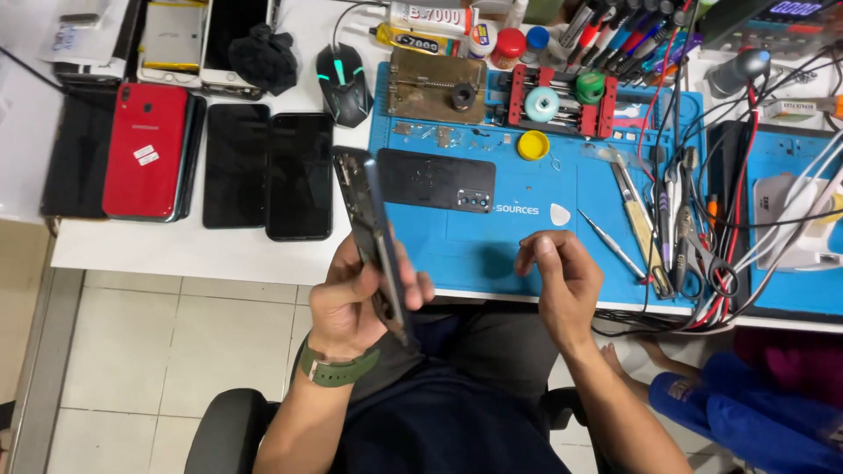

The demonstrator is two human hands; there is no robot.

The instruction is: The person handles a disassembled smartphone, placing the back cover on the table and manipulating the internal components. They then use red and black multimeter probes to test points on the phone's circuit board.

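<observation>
My left hand (351,294), with a green watch strap at the wrist, grips an opened dark phone (373,228) edge-on, tilted up over the desk's front edge. My right hand (562,276) hovers to its right above the blue work mat (527,246), fingers curled with the tips pinched together; whether they pinch something small I cannot tell. The phone's dark back cover (436,180) with its camera cut-out lies flat on the mat just beyond the phone. A white triangular pick (559,215) rests on the mat ahead of my right hand.
Several phones lie in a row at left, among them a red phone (145,149) and two black ones. A black mouse (344,83), a metal fixture (436,85), a red clamp jig (553,104), a yellow cap (532,145), tweezers and screwdrivers (645,224), tangled cables (738,228).
</observation>
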